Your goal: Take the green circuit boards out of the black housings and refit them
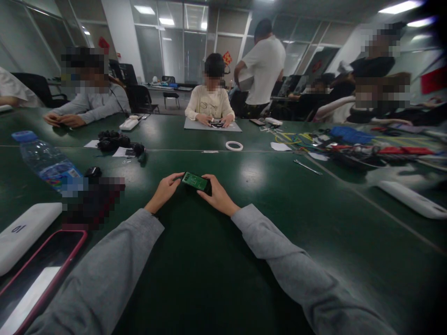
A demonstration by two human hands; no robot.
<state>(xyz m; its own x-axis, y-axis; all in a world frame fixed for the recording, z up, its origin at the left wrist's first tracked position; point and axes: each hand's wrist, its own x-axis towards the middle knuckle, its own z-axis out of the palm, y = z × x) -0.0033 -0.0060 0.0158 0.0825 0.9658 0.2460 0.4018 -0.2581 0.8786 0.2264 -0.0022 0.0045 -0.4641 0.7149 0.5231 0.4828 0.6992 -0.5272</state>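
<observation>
Between my two hands is a small rectangular piece (194,181), black at the edges, with a green face that looks like a circuit board. It is tilted, and its fine markings are too small to make out. My left hand (166,190) grips its left end, fingertips at the upper left corner. At the opposite end my right hand (217,194) has its thumb along the lower edge and its fingers behind the top right corner. Both hands are closed on the piece, just above or on the dark green table (195,260); contact with the table is unclear.
At left lie a water bottle (49,160), a white power bank (26,232) and a red-rimmed phone (45,274). Ahead are a white ring (233,146) and black items (113,140). A wrench (307,167), cables (349,135) and a white device (412,199) lie right. People sit opposite.
</observation>
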